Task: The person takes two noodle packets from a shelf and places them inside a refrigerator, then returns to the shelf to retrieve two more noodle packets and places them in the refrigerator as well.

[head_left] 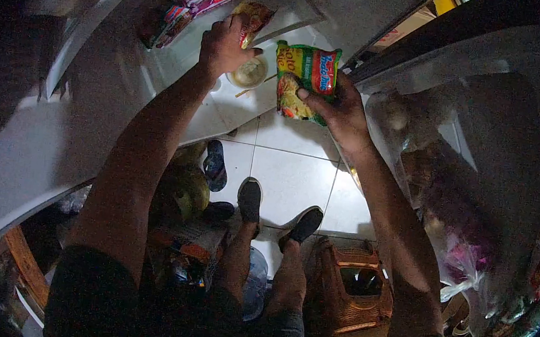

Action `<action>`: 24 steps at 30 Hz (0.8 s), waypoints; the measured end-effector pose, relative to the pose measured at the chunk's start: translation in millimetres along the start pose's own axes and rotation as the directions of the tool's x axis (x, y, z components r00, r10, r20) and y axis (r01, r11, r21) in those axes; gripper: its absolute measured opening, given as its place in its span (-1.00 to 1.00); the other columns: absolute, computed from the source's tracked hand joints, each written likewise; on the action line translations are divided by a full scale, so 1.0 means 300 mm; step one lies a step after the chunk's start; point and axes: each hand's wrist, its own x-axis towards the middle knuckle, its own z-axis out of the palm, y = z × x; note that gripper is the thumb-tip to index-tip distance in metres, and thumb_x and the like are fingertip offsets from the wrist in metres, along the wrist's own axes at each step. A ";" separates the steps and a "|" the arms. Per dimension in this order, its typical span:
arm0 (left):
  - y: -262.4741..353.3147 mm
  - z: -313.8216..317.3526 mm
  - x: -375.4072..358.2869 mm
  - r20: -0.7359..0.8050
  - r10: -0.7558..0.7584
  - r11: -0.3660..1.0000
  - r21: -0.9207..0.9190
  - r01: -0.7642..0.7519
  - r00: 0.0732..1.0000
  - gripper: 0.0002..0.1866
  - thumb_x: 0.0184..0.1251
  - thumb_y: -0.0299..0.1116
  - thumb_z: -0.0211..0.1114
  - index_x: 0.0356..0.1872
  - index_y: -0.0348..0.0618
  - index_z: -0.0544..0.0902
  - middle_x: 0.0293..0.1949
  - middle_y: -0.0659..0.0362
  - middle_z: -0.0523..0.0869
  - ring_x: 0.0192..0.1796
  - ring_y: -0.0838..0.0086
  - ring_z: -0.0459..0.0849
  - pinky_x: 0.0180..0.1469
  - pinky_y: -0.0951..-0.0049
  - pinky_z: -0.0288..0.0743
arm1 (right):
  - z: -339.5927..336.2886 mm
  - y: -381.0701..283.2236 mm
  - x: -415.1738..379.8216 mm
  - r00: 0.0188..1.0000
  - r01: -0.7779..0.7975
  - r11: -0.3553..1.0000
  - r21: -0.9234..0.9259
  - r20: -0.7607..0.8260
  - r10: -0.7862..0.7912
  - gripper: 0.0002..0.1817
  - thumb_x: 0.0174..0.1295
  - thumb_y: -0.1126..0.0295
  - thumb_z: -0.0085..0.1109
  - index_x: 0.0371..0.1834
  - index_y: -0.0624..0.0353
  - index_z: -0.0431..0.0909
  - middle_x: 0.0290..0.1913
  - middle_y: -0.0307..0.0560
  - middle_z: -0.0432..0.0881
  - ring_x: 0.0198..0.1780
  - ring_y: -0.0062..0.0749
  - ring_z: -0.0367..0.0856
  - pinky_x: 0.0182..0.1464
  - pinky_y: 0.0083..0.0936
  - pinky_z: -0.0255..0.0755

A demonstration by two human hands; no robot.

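White tiles with dark joints cover the floor (290,161) of a dimly lit room, brightest at center and toward the right. A white tabletop (220,115) spans the left and far sides. A brown piece of furniture with a woven pattern (361,305) stands near right; an orange-brown wooden bar (26,265) slants near left. Shadow darkens the edges.

Green-and-yellow packet (308,71): glossy, plump, red panel at one side, "Soto" lettering, food picture on lower part; printed face toward camera, slightly tilted. Raised off tabletop (227,109) in right hand (348,116), thumb across front. Brown-and-yellow packet (258,19): smaller visible area, red marking, slanted, touching left hand's (222,45) fingers, partly covered; whether gripped unclear.
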 end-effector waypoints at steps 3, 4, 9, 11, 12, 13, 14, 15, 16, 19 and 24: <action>-0.047 0.050 0.016 -0.102 0.100 0.993 -0.057 -0.106 0.990 -0.25 -0.07 -0.11 0.46 0.17 -0.15 0.36 0.09 -0.02 0.53 0.11 0.02 0.53 0.09 0.00 0.46 | -0.027 0.018 -0.004 0.997 -0.051 0.996 0.070 0.055 0.047 -0.48 0.15 0.34 0.41 0.13 0.26 0.43 0.03 -0.06 0.61 0.08 -0.43 0.56 0.18 -0.42 0.43; -0.043 0.060 0.018 -0.101 0.103 0.992 -0.059 -0.109 0.990 -0.25 -0.07 -0.11 0.46 0.17 -0.15 0.36 0.09 -0.02 0.53 0.11 0.02 0.53 0.09 0.00 0.46 | -0.032 0.022 -0.003 0.995 -0.061 0.994 0.087 0.088 0.053 -0.48 0.15 0.35 0.41 0.13 0.26 0.43 0.03 -0.08 0.62 0.07 -0.44 0.56 0.18 -0.43 0.43; -0.004 0.007 0.032 -0.080 0.005 1.000 -0.014 -0.006 0.997 -0.27 -0.12 -0.18 0.48 0.15 -0.09 0.38 0.06 -0.03 0.53 0.09 0.04 0.54 0.04 0.02 0.48 | -0.049 0.036 -0.028 0.995 -0.092 0.995 0.042 0.050 0.090 -0.48 0.15 0.33 0.40 0.13 0.26 0.43 0.02 -0.07 0.62 0.06 -0.44 0.57 0.18 -0.44 0.42; -0.004 -0.017 0.044 -0.077 0.031 0.999 -0.018 -0.033 0.997 -0.27 -0.13 -0.18 0.49 0.14 -0.07 0.38 0.06 -0.01 0.54 0.09 0.04 0.54 0.03 0.02 0.47 | -0.056 0.042 -0.025 0.993 -0.114 0.993 0.012 0.042 0.113 -0.48 0.16 0.32 0.39 0.13 0.27 0.43 0.02 -0.06 0.62 0.06 -0.43 0.57 0.18 -0.44 0.42; -0.011 -0.018 0.045 -0.070 0.056 0.998 -0.019 -0.058 0.996 -0.28 -0.13 -0.19 0.50 0.13 -0.05 0.39 0.05 0.01 0.54 0.10 0.04 0.54 0.02 0.03 0.47 | -0.055 0.042 -0.022 0.992 -0.120 0.993 -0.018 0.021 0.121 -0.48 0.15 0.30 0.40 0.13 0.27 0.43 0.02 -0.06 0.62 0.06 -0.42 0.57 0.18 -0.45 0.42; -0.029 -0.018 0.038 -0.070 0.055 0.998 -0.019 -0.057 0.996 -0.28 -0.13 -0.19 0.50 0.13 -0.05 0.39 0.05 0.01 0.54 0.10 0.04 0.54 0.02 0.03 0.47 | -0.049 0.045 -0.019 0.992 -0.129 0.991 -0.047 0.000 0.129 -0.47 0.15 0.29 0.40 0.13 0.27 0.43 0.03 -0.05 0.62 0.05 -0.42 0.57 0.17 -0.45 0.42; -0.054 -0.021 0.029 -0.128 0.155 0.988 0.022 -0.154 0.979 -0.28 -0.14 -0.19 0.50 0.12 -0.07 0.40 0.01 0.03 0.56 0.08 0.04 0.55 0.00 0.03 0.47 | -0.046 0.046 -0.018 0.992 -0.129 0.991 -0.047 0.001 0.129 -0.47 0.15 0.29 0.40 0.13 0.27 0.43 0.03 -0.05 0.62 0.05 -0.42 0.57 0.17 -0.45 0.42; -0.081 -0.021 0.024 -0.183 0.257 0.966 0.069 -0.248 0.949 -0.29 -0.15 -0.18 0.51 0.10 -0.08 0.41 -0.02 0.04 0.57 0.06 0.04 0.56 -0.02 0.03 0.47 | -0.029 0.011 -0.016 0.991 -0.133 0.991 -0.020 -0.017 0.132 -0.45 0.14 0.29 0.40 0.15 0.27 0.43 0.04 -0.05 0.62 0.06 -0.41 0.57 0.18 -0.44 0.42; -0.118 0.001 0.020 -0.182 0.259 0.966 0.067 -0.251 0.949 -0.29 -0.15 -0.18 0.51 0.10 -0.08 0.41 -0.02 0.04 0.57 0.06 0.04 0.56 -0.02 0.03 0.47 | -0.018 -0.005 -0.018 0.990 -0.137 0.991 0.009 -0.038 0.137 -0.44 0.14 0.28 0.41 0.16 0.27 0.43 0.05 -0.05 0.62 0.06 -0.40 0.57 0.18 -0.44 0.42; -0.170 0.038 0.004 -0.375 0.436 0.898 0.123 -0.422 0.818 -0.33 -0.13 -0.16 0.51 0.05 -0.13 0.43 -0.11 0.05 0.58 -0.03 0.05 0.58 -0.05 0.06 0.46 | 0.007 0.037 0.014 0.993 -0.092 0.986 0.140 -0.064 0.102 -0.41 0.13 0.27 0.42 0.18 0.27 0.42 0.06 -0.03 0.62 0.06 -0.40 0.58 0.19 -0.43 0.41; -0.168 -0.039 -0.013 -0.143 0.239 0.969 0.096 -0.227 0.960 -0.37 -0.13 -0.10 0.50 -0.04 -0.15 0.45 -0.17 0.03 0.55 -0.10 0.08 0.59 -0.04 0.12 0.47 | 0.054 -0.034 0.084 0.986 -0.157 0.968 0.195 -0.021 0.165 -0.42 0.12 0.31 0.40 0.19 0.27 0.42 0.08 -0.02 0.61 0.08 -0.40 0.58 0.21 -0.44 0.41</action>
